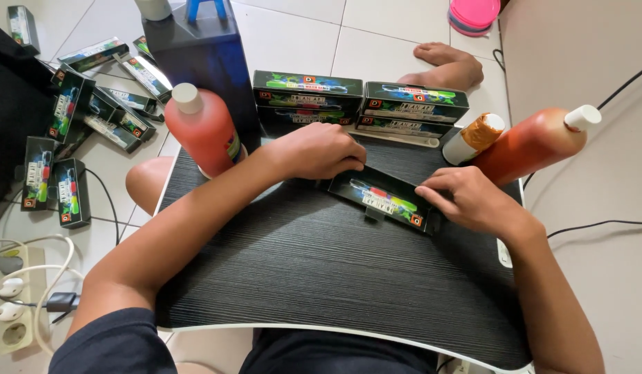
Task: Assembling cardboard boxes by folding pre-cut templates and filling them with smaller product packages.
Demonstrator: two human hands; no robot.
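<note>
we steady a small black box (386,199) flat on the dark surface (321,277). left hand (321,150) curls closed at its end; right hand (466,197) fingers (431,190) pinch its edge.

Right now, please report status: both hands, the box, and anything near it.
Left hand and right hand both grip the small black box, flat on the lap table. Stacked boxes behind it. Red bottles on either side, none touching.

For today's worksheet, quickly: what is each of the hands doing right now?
Left hand: curled shut, knuckles up, at the left end of the small black box.
Right hand: fingers closed on the box's right end.
</note>
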